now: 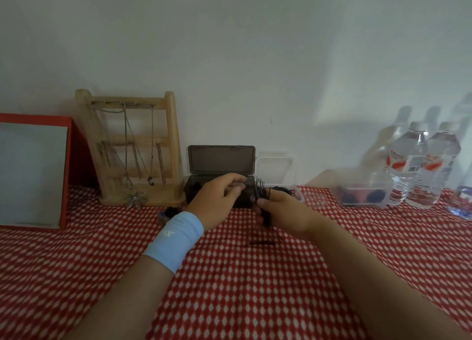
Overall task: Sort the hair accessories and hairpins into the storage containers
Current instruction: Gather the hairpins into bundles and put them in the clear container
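Observation:
My right hand (283, 212) is closed around a bunch of black hairpins (260, 190) whose ends fan out above my fist. My left hand (217, 199), with a light blue wristband, reaches over the dark grey storage box (221, 160), whose lid stands open against the wall. Its fingers are pinched together just left of the bunch; whether they hold a pin is unclear. A clear box (277, 167) with its lid up stands right of the dark one. A few black pins (260, 243) lie on the red patterned cloth below my hands.
A wooden jewellery stand (135, 148) with hanging chains stands left of the boxes. A red-framed mirror (33, 173) leans at the far left. Two water bottles (421, 166) and a clear container (362, 194) holding dark items sit at the right. A dark hair tie (167, 212) lies by my left wrist.

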Available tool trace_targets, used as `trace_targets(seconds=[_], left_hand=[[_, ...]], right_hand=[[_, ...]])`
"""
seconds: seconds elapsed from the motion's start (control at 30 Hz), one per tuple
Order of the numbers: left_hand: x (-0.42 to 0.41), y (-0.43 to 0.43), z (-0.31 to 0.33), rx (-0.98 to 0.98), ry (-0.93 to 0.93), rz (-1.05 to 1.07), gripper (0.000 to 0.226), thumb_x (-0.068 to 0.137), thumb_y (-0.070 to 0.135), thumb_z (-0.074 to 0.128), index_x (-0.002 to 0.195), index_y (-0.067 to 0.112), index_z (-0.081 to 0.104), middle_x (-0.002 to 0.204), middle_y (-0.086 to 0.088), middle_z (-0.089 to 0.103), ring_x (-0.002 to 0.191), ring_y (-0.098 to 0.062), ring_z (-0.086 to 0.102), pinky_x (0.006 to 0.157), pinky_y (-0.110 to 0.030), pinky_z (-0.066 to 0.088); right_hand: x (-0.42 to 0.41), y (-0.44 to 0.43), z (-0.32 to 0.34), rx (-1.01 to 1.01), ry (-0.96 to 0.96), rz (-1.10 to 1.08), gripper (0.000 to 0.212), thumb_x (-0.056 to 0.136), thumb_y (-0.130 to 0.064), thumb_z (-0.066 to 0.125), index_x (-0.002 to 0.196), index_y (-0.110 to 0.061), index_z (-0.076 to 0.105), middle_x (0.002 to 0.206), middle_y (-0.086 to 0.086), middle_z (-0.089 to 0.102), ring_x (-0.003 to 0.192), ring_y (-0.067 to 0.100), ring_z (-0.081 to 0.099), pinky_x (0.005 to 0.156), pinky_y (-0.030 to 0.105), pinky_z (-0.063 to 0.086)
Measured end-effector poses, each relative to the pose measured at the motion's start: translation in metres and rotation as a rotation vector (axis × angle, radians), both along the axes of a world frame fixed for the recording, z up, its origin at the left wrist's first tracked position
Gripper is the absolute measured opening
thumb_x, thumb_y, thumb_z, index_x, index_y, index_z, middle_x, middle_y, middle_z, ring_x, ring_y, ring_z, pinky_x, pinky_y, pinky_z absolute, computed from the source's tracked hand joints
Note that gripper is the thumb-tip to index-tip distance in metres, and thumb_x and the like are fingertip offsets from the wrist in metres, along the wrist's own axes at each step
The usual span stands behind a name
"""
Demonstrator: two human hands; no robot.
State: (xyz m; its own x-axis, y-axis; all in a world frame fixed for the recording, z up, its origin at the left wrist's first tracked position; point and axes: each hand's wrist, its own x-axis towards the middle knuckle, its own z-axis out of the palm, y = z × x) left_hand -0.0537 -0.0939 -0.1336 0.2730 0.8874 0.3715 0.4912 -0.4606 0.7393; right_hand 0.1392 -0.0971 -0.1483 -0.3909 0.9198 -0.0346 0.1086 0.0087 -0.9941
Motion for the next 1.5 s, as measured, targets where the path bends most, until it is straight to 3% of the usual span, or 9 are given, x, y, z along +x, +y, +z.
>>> trace_targets(seconds=[0.13, 0.3, 0.47, 0.77, 0.9, 1.13, 1.37, 1.43, 1.5], left_hand=[[0.013, 0.008, 0.000, -0.016, 0.057, -0.098, 0.041, 0.102, 0.020, 0.044, 0.142, 0.029, 0.047, 0.128, 0.015, 0.059, 0.120, 0.004, 0.052, 0.107, -0.019, 0.037], [0.025, 0.014, -0.005, 0.024, -0.001, -0.111, 0.045, 0.098, 0.014, 0.054, 0.138, 0.034, 0.050, 0.131, 0.015, 0.056, 0.121, 0.002, 0.051, 0.098, -0.005, 0.035], [0.025, 0.015, -0.008, 0.029, -0.041, -0.121, 0.031, 0.097, 0.022, 0.055, 0.125, 0.033, 0.063, 0.106, 0.014, 0.070, 0.104, 0.007, 0.060, 0.095, -0.014, 0.044], [0.011, 0.019, 0.005, -0.030, 0.049, -0.179, 0.029, 0.093, 0.017, 0.059, 0.116, 0.033, 0.069, 0.105, 0.014, 0.070, 0.095, -0.001, 0.065, 0.095, -0.030, 0.052], [0.015, 0.016, 0.011, 0.082, -0.091, -0.039, 0.028, 0.098, 0.021, 0.052, 0.123, 0.030, 0.061, 0.119, 0.009, 0.057, 0.100, 0.003, 0.056, 0.091, -0.012, 0.042], [0.029, 0.004, 0.011, -0.216, -0.273, -0.282, 0.033, 0.105, 0.019, 0.038, 0.133, 0.019, 0.054, 0.132, 0.006, 0.061, 0.122, 0.002, 0.054, 0.096, -0.013, 0.044], [0.028, 0.001, 0.016, -0.146, -0.134, -0.352, 0.036, 0.105, 0.020, 0.039, 0.137, 0.031, 0.049, 0.149, 0.016, 0.039, 0.133, 0.006, 0.038, 0.094, -0.010, 0.042], [0.024, 0.004, 0.018, -0.062, -0.141, -0.280, 0.038, 0.104, 0.020, 0.041, 0.140, 0.030, 0.047, 0.153, 0.018, 0.027, 0.136, 0.007, 0.031, 0.108, -0.013, 0.029], [0.019, 0.004, 0.020, -0.053, -0.081, -0.261, 0.038, 0.104, 0.019, 0.040, 0.140, 0.028, 0.049, 0.149, 0.017, 0.038, 0.124, 0.008, 0.045, 0.110, -0.014, 0.028]], right_hand=[[0.000, 0.000, -0.006, -0.143, 0.227, 0.063, 0.019, 0.107, -0.009, 0.034, 0.106, -0.008, 0.054, 0.078, 0.004, 0.049, 0.067, 0.016, 0.046, 0.067, 0.032, 0.041], [0.007, 0.006, -0.005, -0.185, 0.391, 0.142, 0.020, 0.105, -0.012, 0.038, 0.107, -0.010, 0.058, 0.080, 0.004, 0.049, 0.068, 0.015, 0.045, 0.067, 0.030, 0.041], [0.015, 0.007, -0.009, -0.173, 0.308, 0.146, 0.018, 0.104, -0.013, 0.043, 0.099, -0.009, 0.060, 0.082, 0.006, 0.054, 0.070, 0.017, 0.050, 0.062, 0.027, 0.043], [0.014, 0.000, -0.002, -0.160, 0.101, 0.201, 0.016, 0.104, -0.007, 0.040, 0.101, -0.008, 0.055, 0.077, 0.004, 0.051, 0.069, 0.018, 0.049, 0.069, 0.031, 0.043], [0.014, -0.003, 0.003, -0.163, 0.072, 0.233, 0.015, 0.103, -0.007, 0.041, 0.099, -0.009, 0.055, 0.077, 0.004, 0.050, 0.069, 0.019, 0.049, 0.068, 0.032, 0.043], [0.006, -0.006, 0.007, -0.150, 0.061, 0.208, 0.018, 0.104, -0.006, 0.042, 0.100, -0.008, 0.059, 0.079, 0.006, 0.053, 0.068, 0.019, 0.050, 0.067, 0.032, 0.044], [0.007, -0.003, 0.011, -0.154, 0.021, 0.241, 0.015, 0.104, -0.009, 0.043, 0.099, -0.008, 0.058, 0.080, 0.005, 0.053, 0.067, 0.018, 0.050, 0.065, 0.030, 0.044], [0.007, -0.001, 0.011, -0.174, 0.087, 0.243, 0.013, 0.104, -0.011, 0.044, 0.099, -0.010, 0.056, 0.079, 0.004, 0.049, 0.067, 0.017, 0.048, 0.064, 0.028, 0.043], [0.006, -0.001, 0.013, -0.168, 0.134, 0.228, 0.012, 0.104, -0.013, 0.044, 0.098, -0.009, 0.054, 0.078, 0.004, 0.047, 0.066, 0.017, 0.047, 0.064, 0.027, 0.042]])
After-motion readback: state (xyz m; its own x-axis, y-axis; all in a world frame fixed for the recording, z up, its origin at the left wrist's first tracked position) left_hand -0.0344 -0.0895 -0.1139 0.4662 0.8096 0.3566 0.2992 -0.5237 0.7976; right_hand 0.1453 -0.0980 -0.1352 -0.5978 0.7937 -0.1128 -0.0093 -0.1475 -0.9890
